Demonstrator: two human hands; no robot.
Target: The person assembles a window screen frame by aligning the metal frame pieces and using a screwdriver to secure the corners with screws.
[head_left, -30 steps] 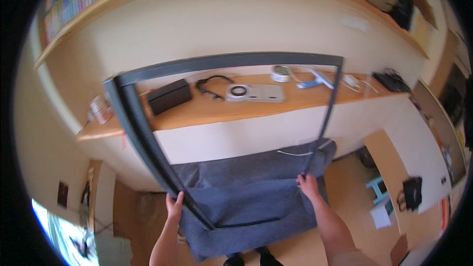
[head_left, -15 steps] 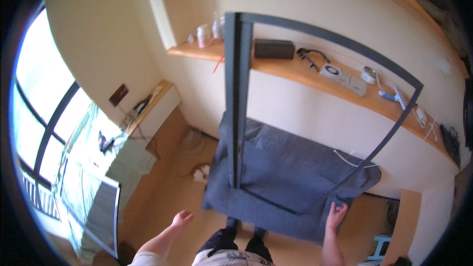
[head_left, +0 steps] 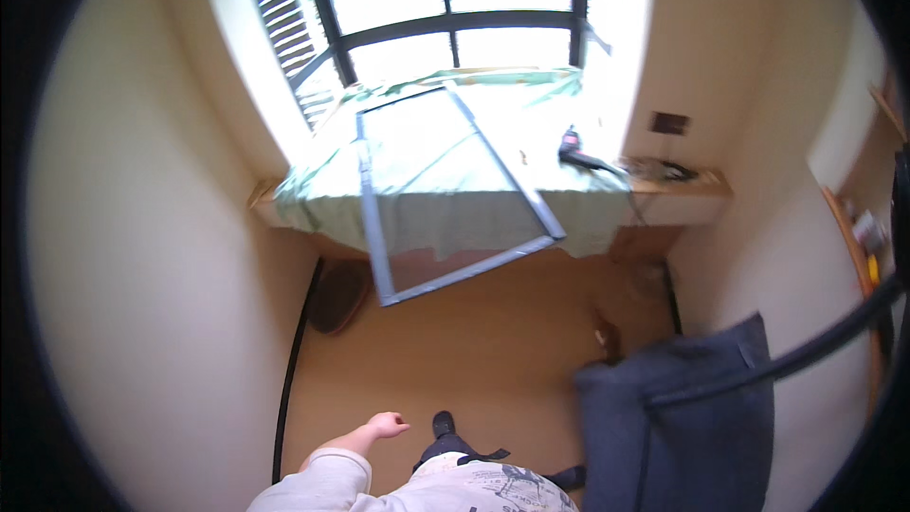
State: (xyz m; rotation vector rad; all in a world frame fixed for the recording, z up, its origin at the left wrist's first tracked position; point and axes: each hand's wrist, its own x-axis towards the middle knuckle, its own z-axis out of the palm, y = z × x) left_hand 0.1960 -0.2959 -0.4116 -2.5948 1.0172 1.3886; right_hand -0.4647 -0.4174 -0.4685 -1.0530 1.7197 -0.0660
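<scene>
My left hand (head_left: 389,425) hangs low in front of me over the wooden floor (head_left: 474,351), fingers loosely curled with nothing in them. My right hand is out of the picture. At my right stands a dark frame (head_left: 815,337) with grey fabric (head_left: 678,436) draped from it. Ahead, a grey metal frame (head_left: 455,270) lies tilted on a table covered with a green cloth (head_left: 427,199), with its near end hanging over the table's edge.
A large window (head_left: 445,9) with a dark frame and a slatted blind is behind the table. A black tool with a cable (head_left: 571,145) lies on the cloth. A wall shelf (head_left: 858,246) runs along the right; a dark round object (head_left: 336,296) sits under the table.
My view has swung from the shelf wall round to the window. The dark frame with grey fabric is now at my right, my right hand has left the picture, and my left hand has curled.
</scene>
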